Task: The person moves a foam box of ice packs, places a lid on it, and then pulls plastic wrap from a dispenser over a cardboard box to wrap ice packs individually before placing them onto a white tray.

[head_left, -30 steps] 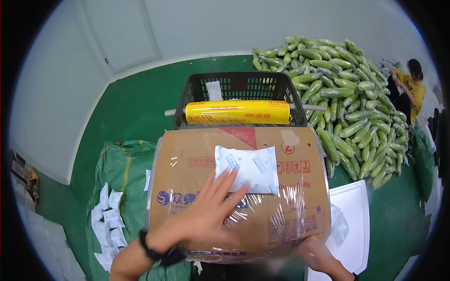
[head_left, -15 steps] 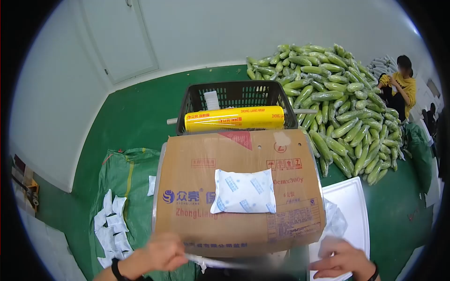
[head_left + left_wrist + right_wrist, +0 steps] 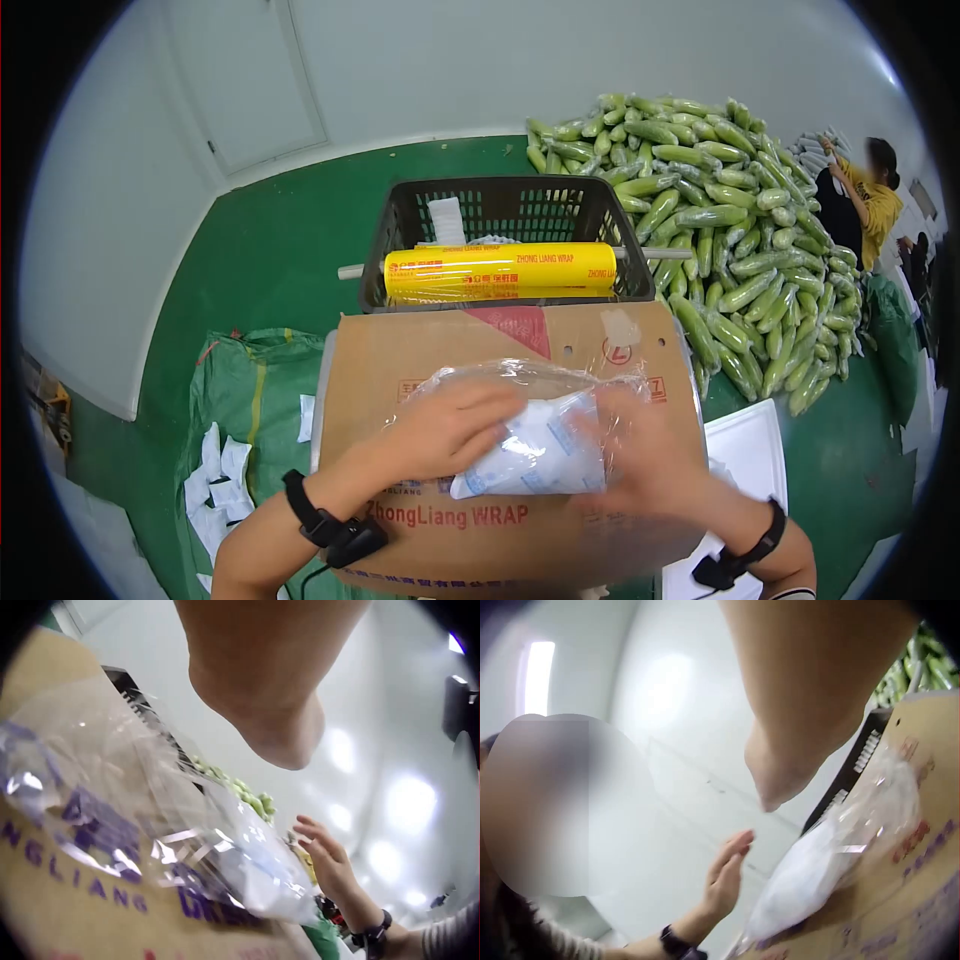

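A white pillow-shaped packet with blue print lies on a flat cardboard sheet, with clear cling film bunched loosely over and around it. My left hand is at the packet's left side, its fingers extended over the film. At the right end is my right hand, blurred. In the left wrist view that right hand has its fingers spread and apart from the film. The right wrist view shows my left hand with straight fingers beside the packet.
A yellow film roll on a rod spans a black crate behind the cardboard. Wrapped green vegetables are heaped at right, near a person. More white packets lie on green sacking; a white tray stands right.
Earlier the packet lay flat with my left hand over it, then both hands drew back to the near edge. Now both are at its sides, and film is gathered around it.
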`<state>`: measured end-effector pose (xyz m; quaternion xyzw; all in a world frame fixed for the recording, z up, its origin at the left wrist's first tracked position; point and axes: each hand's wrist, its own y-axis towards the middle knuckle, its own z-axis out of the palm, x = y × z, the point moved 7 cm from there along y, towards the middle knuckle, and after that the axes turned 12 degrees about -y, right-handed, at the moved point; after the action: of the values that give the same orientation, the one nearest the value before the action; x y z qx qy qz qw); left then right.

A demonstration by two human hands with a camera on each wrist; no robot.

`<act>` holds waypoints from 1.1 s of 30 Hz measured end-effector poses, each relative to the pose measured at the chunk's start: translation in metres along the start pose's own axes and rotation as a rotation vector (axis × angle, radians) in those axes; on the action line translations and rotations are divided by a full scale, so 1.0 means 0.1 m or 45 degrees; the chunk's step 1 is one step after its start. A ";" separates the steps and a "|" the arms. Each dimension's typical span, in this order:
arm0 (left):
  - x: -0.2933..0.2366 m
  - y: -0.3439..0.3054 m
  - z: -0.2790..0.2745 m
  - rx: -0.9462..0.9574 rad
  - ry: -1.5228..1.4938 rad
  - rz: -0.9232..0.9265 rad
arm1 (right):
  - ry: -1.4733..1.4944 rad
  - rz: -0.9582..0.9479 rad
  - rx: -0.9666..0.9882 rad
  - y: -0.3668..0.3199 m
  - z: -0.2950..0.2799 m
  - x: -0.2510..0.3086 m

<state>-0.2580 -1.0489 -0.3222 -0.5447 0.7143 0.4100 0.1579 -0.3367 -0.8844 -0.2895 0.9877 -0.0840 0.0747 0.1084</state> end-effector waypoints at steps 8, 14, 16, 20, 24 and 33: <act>0.04 -0.63 0.58 0.412 -1.127 -0.811 | 0.247 -0.389 0.572 0.03 0.14 0.28; -0.07 -0.42 0.26 0.228 -1.102 -0.576 | 0.581 -0.159 0.860 0.25 0.78 -0.02; -0.11 -0.32 0.29 0.466 -0.259 -0.265 | 0.016 -0.214 0.433 0.34 0.71 -0.10; 0.30 -0.03 0.09 0.395 -0.209 -0.644 | -0.148 -0.459 0.390 0.17 0.36 0.49; 0.70 0.21 0.36 0.705 0.488 -0.422 | 0.179 -0.419 0.648 0.33 0.61 0.33; 0.59 0.10 0.33 0.561 0.267 -0.457 | 1.720 -0.388 1.409 -1.10 0.64 1.10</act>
<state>-0.2952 -1.0615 -0.3782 -0.6543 0.6908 0.1520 0.2676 -0.2014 -0.8099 -0.3555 0.6439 0.1786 0.6566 -0.3498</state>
